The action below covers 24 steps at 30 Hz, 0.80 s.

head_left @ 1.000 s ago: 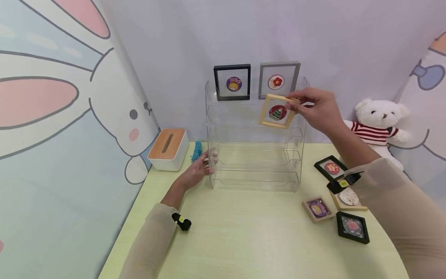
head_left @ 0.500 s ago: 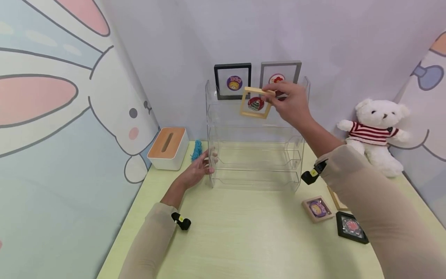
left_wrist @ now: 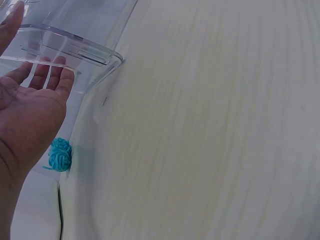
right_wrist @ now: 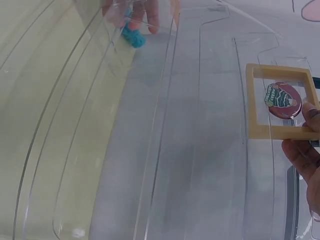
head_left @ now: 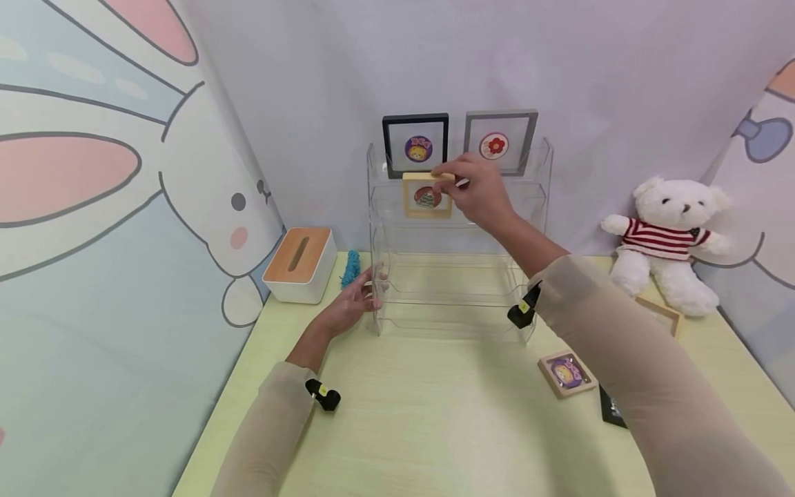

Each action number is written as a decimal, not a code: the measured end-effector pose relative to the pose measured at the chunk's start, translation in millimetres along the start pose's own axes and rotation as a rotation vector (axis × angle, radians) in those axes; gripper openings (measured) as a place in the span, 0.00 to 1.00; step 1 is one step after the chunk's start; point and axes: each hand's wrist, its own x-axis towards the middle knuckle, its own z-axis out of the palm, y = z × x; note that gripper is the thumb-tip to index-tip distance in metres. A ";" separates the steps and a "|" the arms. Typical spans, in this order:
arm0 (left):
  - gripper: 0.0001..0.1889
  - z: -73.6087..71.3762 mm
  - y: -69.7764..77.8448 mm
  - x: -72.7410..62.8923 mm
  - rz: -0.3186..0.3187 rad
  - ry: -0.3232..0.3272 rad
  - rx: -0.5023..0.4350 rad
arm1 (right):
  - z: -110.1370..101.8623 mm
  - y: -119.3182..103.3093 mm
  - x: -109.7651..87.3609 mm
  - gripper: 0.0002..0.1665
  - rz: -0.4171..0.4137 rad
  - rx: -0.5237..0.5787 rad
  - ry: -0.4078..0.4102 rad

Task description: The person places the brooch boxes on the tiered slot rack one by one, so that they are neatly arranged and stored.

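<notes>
My right hand pinches the top right corner of a light wooden picture frame, which holds a round red badge with a Christmas tree. That frame stands upright at the second tier of a clear acrylic display rack. In the right wrist view, the wooden frame overlaps a tier's clear front lip. My left hand touches the rack's left side low down, thumb apart from the extended fingers. A black frame and a grey frame stand on the top tier.
A tissue box and a blue yarn bundle sit left of the rack. On the right lie a badge frame, a black frame and a wooden frame, partly behind my right arm. A white teddy bear sits behind them.
My right hand has carried the wooden frame leftward across the rack, from below the grey frame to below the black one, and straightened its tilt. My left hand has stayed at the rack's side.
</notes>
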 end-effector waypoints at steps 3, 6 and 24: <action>0.48 0.8 1.0 -0.5 0.001 0.000 0.000 | 8.2 -2.3 1.2 0.12 -0.014 0.003 -0.007; 0.48 1.5 1.5 -0.6 0.001 0.001 -0.001 | 14.5 -5.4 2.2 0.11 -0.026 0.000 -0.011; 0.47 -0.1 -0.1 0.9 0.005 -0.006 0.025 | 15.6 -13.7 3.0 0.15 -0.077 -0.050 -0.033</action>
